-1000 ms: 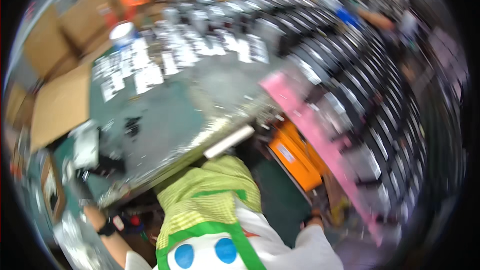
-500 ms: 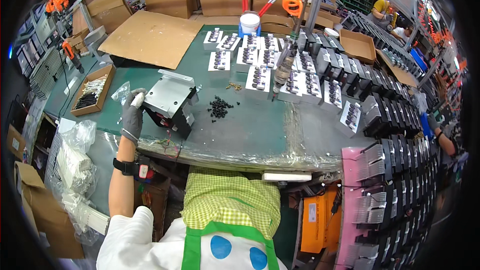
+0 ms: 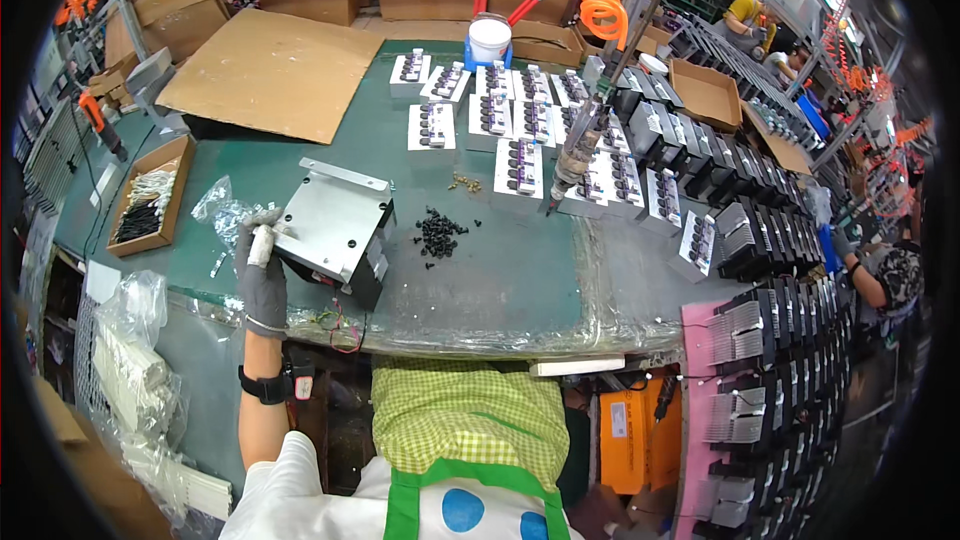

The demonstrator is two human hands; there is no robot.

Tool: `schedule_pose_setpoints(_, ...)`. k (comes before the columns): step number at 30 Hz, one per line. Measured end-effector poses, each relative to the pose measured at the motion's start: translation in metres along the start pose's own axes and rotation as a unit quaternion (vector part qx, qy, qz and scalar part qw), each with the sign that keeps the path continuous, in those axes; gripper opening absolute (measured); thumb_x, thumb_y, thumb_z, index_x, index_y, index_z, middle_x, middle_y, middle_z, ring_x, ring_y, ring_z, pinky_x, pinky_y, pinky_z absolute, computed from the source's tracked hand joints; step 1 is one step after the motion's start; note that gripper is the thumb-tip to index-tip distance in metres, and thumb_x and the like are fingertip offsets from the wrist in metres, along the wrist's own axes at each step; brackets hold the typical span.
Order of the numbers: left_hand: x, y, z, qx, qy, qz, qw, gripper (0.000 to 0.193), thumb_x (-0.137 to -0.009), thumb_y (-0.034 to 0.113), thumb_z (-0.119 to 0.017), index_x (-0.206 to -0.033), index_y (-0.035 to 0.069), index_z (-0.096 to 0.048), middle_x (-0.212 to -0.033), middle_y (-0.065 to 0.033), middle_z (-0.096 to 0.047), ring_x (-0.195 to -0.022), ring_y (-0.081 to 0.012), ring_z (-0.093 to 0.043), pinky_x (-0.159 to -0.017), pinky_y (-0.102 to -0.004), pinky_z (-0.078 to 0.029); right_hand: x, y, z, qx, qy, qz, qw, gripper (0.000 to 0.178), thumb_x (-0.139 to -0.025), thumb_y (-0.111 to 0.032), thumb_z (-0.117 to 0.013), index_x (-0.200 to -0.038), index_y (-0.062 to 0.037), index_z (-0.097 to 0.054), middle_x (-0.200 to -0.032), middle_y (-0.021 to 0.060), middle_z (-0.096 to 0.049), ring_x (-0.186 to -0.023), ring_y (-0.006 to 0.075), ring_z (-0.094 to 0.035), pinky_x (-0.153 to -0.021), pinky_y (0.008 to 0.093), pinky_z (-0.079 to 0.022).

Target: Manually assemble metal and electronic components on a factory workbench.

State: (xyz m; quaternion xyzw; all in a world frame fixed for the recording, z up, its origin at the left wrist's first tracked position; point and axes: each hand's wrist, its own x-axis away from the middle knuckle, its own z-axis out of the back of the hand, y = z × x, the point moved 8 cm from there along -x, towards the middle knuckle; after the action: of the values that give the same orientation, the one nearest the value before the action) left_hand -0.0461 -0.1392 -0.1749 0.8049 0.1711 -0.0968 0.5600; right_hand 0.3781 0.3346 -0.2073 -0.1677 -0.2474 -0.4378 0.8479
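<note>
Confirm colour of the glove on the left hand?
Grey. The glove on the left hand shows best in the head view, gripping the silver metal housing.

The right hand is out of sight. The gloved left hand (image 3: 262, 275) covers the near left corner of the metal box (image 3: 335, 230), so its grip there cannot be judged. The black screws (image 3: 438, 236) on the table (image 3: 500, 280) are too small to tell apart. The plastic bag (image 3: 222, 208) holds something unclear.
</note>
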Motion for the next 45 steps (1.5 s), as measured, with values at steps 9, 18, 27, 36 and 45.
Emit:
schedule_pose_setpoints(9,0.006,0.007,-0.013,-0.007,0.002,-0.024,1.0,0.029,-0.094,0.019,-0.05,-0.116,0.001,-0.053,-0.122,-0.0141,-0.055,-0.116,-0.0221,-0.049,-0.105,-0.0366,-0.032,0.037,-0.111,0.135,0.027,0.214,0.243,0.946,0.064,-0.064,-0.062,-0.07,-0.084,-0.0014,-0.06,-0.067,0.0151,-0.056,-0.064,0.0359,-0.059,-0.056,0.0442,-0.044)
schedule_pose_setpoints(18,0.008,0.001,-0.012,0.015,0.033,0.012,0.999,0.035,-0.091,0.018,-0.055,-0.122,0.002,-0.05,-0.124,-0.0142,-0.054,-0.118,-0.0223,-0.049,-0.103,-0.0367,-0.034,-0.124,-0.304,0.127,-0.083,-0.195,0.426,0.88,0.065,-0.078,-0.052,-0.067,-0.107,0.0057,-0.06,-0.09,0.0132,-0.065,-0.086,0.0209,-0.062,-0.074,0.0334,-0.047)
schedule_pose_setpoints(27,0.018,0.018,-0.025,-0.005,0.084,0.037,0.996,0.035,-0.083,0.027,-0.065,-0.108,0.004,-0.055,-0.117,-0.0143,-0.055,-0.111,-0.0227,-0.051,-0.095,-0.034,-0.037,-0.133,-0.317,0.116,0.226,-0.058,0.413,0.88,0.066,-0.079,-0.056,-0.064,-0.114,0.0007,-0.059,-0.082,0.018,-0.066,-0.077,0.0266,-0.065,-0.068,0.035,-0.049)
schedule_pose_setpoints(36,0.025,0.014,-0.016,0.023,0.097,0.014,0.995,0.03,-0.085,0.018,-0.064,-0.11,0.003,-0.057,-0.118,-0.0134,-0.057,-0.113,-0.0255,-0.052,-0.099,-0.0372,-0.037,-0.051,-0.398,0.133,-0.086,-0.05,0.565,0.819,0.061,-0.083,-0.045,-0.063,-0.128,-0.0072,-0.048,-0.105,0.0182,-0.064,-0.088,0.0321,-0.064,-0.079,0.041,-0.05)
schedule_pose_setpoints(45,0.027,0.016,-0.014,0.02,0.094,0.015,0.995,0.036,-0.085,0.019,-0.062,-0.116,0.002,-0.053,-0.121,-0.0143,-0.056,-0.116,-0.0266,-0.05,-0.103,-0.0391,-0.035,-0.004,-0.527,0.104,0.053,0.096,0.713,0.693,0.036,-0.089,-0.035,-0.056,-0.113,-0.0083,-0.057,-0.1,0.0113,-0.061,-0.081,0.0307,-0.063,-0.071,0.0407,-0.051)
